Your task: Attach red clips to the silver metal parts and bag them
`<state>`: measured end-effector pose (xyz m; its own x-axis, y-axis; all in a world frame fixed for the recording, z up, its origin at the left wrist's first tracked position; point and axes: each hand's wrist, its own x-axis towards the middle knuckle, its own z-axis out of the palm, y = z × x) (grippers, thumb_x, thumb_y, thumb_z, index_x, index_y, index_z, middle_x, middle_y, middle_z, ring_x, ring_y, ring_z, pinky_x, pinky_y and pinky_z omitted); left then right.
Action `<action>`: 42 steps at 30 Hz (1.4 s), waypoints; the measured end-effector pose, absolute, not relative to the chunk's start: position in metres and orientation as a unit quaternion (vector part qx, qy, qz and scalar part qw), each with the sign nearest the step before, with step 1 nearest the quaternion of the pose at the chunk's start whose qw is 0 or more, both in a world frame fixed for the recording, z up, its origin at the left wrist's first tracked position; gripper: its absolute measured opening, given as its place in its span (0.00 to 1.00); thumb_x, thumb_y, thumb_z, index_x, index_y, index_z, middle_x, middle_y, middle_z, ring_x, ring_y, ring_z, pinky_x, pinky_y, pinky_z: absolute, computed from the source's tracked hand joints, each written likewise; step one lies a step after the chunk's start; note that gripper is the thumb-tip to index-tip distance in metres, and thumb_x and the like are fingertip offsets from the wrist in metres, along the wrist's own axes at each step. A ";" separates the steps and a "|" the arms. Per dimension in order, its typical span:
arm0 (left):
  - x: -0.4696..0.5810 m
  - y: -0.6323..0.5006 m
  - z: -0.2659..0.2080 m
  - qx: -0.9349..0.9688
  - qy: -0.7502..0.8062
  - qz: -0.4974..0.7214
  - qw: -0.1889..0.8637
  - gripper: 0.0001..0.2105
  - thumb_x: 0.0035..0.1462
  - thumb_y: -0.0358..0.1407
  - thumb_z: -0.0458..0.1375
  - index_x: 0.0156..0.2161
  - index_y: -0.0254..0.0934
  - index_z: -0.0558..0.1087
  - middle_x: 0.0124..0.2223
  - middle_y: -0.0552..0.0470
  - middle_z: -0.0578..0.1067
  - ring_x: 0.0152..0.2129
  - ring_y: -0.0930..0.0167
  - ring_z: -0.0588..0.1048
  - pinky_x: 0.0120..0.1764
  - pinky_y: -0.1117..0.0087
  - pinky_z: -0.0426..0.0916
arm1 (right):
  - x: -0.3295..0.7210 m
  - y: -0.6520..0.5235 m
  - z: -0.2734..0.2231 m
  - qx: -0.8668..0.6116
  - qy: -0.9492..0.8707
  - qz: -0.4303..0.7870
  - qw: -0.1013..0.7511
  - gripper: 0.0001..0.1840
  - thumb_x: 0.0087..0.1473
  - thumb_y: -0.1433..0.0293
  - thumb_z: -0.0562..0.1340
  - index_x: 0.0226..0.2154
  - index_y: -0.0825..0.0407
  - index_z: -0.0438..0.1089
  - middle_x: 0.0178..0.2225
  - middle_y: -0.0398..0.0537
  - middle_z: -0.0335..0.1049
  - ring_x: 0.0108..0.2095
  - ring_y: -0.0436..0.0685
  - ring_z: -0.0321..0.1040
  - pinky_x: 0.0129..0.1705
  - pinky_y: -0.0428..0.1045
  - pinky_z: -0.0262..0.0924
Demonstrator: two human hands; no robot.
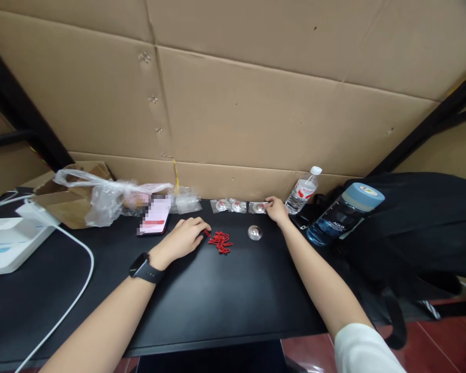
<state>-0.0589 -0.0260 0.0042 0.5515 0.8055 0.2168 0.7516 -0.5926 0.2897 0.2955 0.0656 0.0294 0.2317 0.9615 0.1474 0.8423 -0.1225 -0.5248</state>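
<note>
My left hand [184,239], wearing a black watch, rests on the black table with its fingers reaching forward and its thumb apart. Its fingertips touch a small red loop-shaped piece beside a loose pile of similar red loops [221,242]. Farther right, my right hand [277,210] pinches the edge of a small clear bag [258,207] that has a round silvery item and a bit of red inside. More such clear packets [229,205] lie in line to its left. Between my hands sits a shiny round dome-shaped piece [255,232], touched by neither.
A phone [155,215], flat clear bags [186,201] and a cardboard box [72,204] with a plastic bag lie left. A white power strip [13,243] trails a cable. Right stand a water bottle [303,191], a blue-lidded bottle [344,213] and black fabric [423,228]. Cardboard walls the back.
</note>
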 end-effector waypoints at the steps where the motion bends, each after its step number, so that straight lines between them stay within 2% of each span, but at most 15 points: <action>1: -0.058 -0.026 0.004 0.876 0.445 0.168 0.077 0.12 0.63 0.32 0.54 0.48 0.45 0.74 0.49 0.50 0.75 0.47 0.64 0.72 0.46 0.65 0.61 | 0.290 0.066 0.026 -0.744 -0.608 0.108 0.253 0.14 0.57 0.70 0.60 0.46 0.52 0.73 0.37 0.53 0.78 0.45 0.63 0.72 0.51 0.59 0.58; 4: -0.053 -0.028 0.006 0.869 0.457 0.178 0.059 0.06 0.64 0.34 0.56 0.41 0.43 0.76 0.44 0.51 0.75 0.43 0.65 0.72 0.44 0.65 0.59 | 0.277 0.062 0.026 -0.750 -0.612 0.066 0.243 0.17 0.59 0.70 0.60 0.51 0.53 0.70 0.46 0.59 0.75 0.53 0.67 0.67 0.57 0.65 0.51; 6: -0.050 -0.029 0.007 0.864 0.464 0.187 0.055 0.05 0.64 0.35 0.57 0.37 0.41 0.75 0.41 0.51 0.75 0.41 0.65 0.72 0.43 0.65 0.58 | 0.274 0.053 0.034 -0.717 -0.657 0.020 0.234 0.18 0.60 0.70 0.59 0.53 0.54 0.69 0.52 0.63 0.70 0.55 0.67 0.64 0.57 0.63 0.52; 7: -0.049 -0.030 0.008 0.861 0.466 0.193 0.055 0.06 0.64 0.34 0.56 0.36 0.40 0.75 0.40 0.51 0.75 0.40 0.65 0.72 0.43 0.65 0.58 | 0.275 0.047 0.039 -0.676 -0.702 0.005 0.224 0.18 0.60 0.70 0.59 0.52 0.54 0.69 0.52 0.62 0.69 0.54 0.66 0.65 0.56 0.60 0.54; 9: -0.047 -0.031 0.010 0.856 0.470 0.207 0.058 0.07 0.64 0.33 0.55 0.35 0.39 0.73 0.38 0.51 0.76 0.40 0.66 0.72 0.42 0.65 0.56 | 0.278 0.033 0.049 -0.552 -0.811 0.075 0.179 0.17 0.60 0.68 0.61 0.51 0.52 0.72 0.48 0.56 0.71 0.49 0.61 0.69 0.54 0.54 0.59; 11: -0.045 -0.033 0.012 0.851 0.475 0.217 0.062 0.06 0.65 0.32 0.54 0.36 0.39 0.72 0.37 0.52 0.76 0.40 0.66 0.72 0.43 0.65 0.55 | 0.282 0.018 0.053 -0.474 -0.860 0.134 0.132 0.23 0.54 0.64 0.67 0.53 0.50 0.72 0.51 0.54 0.71 0.51 0.61 0.69 0.54 0.52 0.60; 13: -0.042 -0.035 0.015 0.845 0.477 0.231 0.074 0.06 0.66 0.32 0.53 0.38 0.39 0.72 0.37 0.53 0.77 0.38 0.67 0.73 0.44 0.65 0.55 | 0.284 0.005 0.052 -0.462 -0.870 0.150 0.086 0.30 0.46 0.66 0.72 0.53 0.49 0.72 0.52 0.53 0.72 0.52 0.62 0.70 0.55 0.52 0.60; 17: -0.032 -0.040 0.020 0.831 0.472 0.273 0.108 0.06 0.66 0.35 0.54 0.38 0.40 0.72 0.37 0.55 0.78 0.36 0.70 0.74 0.46 0.65 0.54 | 0.282 -0.011 0.043 -0.494 -0.857 0.132 0.065 0.26 0.48 0.71 0.70 0.52 0.46 0.74 0.51 0.50 0.75 0.52 0.63 0.72 0.54 0.53 0.62; 21: -0.022 -0.048 0.023 0.832 0.455 0.285 0.138 0.06 0.62 0.36 0.59 0.34 0.40 0.74 0.37 0.56 0.80 0.37 0.70 0.75 0.47 0.64 0.54 | 0.282 -0.015 0.046 -0.520 -0.842 0.117 0.087 0.29 0.46 0.71 0.72 0.53 0.41 0.73 0.50 0.47 0.77 0.51 0.65 0.73 0.50 0.54 0.65; 23: -0.018 -0.050 0.023 0.827 0.454 0.296 0.154 0.05 0.61 0.38 0.60 0.36 0.42 0.76 0.38 0.56 0.81 0.38 0.70 0.76 0.46 0.64 0.54 | 0.283 -0.016 0.051 -0.526 -0.834 0.124 0.108 0.29 0.46 0.71 0.73 0.52 0.40 0.74 0.49 0.46 0.78 0.49 0.64 0.74 0.48 0.54 0.66; 26: -0.013 -0.054 0.024 0.809 0.467 0.318 0.165 0.07 0.62 0.43 0.60 0.42 0.46 0.79 0.41 0.55 0.82 0.40 0.68 0.77 0.46 0.63 0.55 | 0.278 -0.021 0.059 -0.507 -0.825 0.163 0.185 0.28 0.47 0.70 0.72 0.52 0.41 0.74 0.49 0.46 0.78 0.46 0.61 0.75 0.48 0.53 0.67; 29: -0.009 -0.058 0.028 0.792 0.486 0.333 0.164 0.09 0.64 0.45 0.59 0.40 0.48 0.80 0.42 0.56 0.82 0.41 0.67 0.76 0.46 0.62 0.56 | 0.258 -0.033 0.063 -0.431 -0.814 0.258 0.292 0.26 0.50 0.68 0.71 0.52 0.43 0.73 0.47 0.46 0.77 0.43 0.57 0.75 0.44 0.51 0.68; 33: -0.004 -0.064 0.030 0.774 0.498 0.361 0.151 0.08 0.65 0.42 0.57 0.39 0.45 0.79 0.42 0.53 0.81 0.42 0.66 0.75 0.46 0.61 0.60 | 0.221 -0.055 0.058 -0.375 -0.766 0.348 0.388 0.28 0.50 0.63 0.72 0.53 0.43 0.71 0.48 0.47 0.76 0.44 0.58 0.74 0.44 0.53 0.70; 38: 0.001 -0.069 0.028 0.763 0.489 0.415 0.083 0.06 0.63 0.36 0.57 0.39 0.42 0.77 0.52 0.47 0.74 0.54 0.61 0.68 0.53 0.56 0.60 | 0.198 -0.067 0.047 -0.365 -0.721 0.400 0.432 0.27 0.49 0.63 0.73 0.52 0.45 0.70 0.46 0.47 0.76 0.43 0.58 0.75 0.41 0.52 0.70; 42: 0.002 -0.072 0.026 0.759 0.485 0.428 0.071 0.05 0.62 0.35 0.58 0.39 0.42 0.77 0.53 0.46 0.71 0.54 0.59 0.67 0.54 0.54 0.60 | 0.195 -0.067 0.041 -0.362 -0.703 0.418 0.447 0.26 0.47 0.63 0.74 0.48 0.46 0.71 0.48 0.49 0.76 0.44 0.59 0.75 0.42 0.53 0.71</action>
<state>0.0018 -0.0716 0.0256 0.1620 0.7977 0.5810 0.6757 -0.5187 0.5238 0.1953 -0.0666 0.0414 -0.3390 0.8828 0.3253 0.1350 0.3879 -0.9118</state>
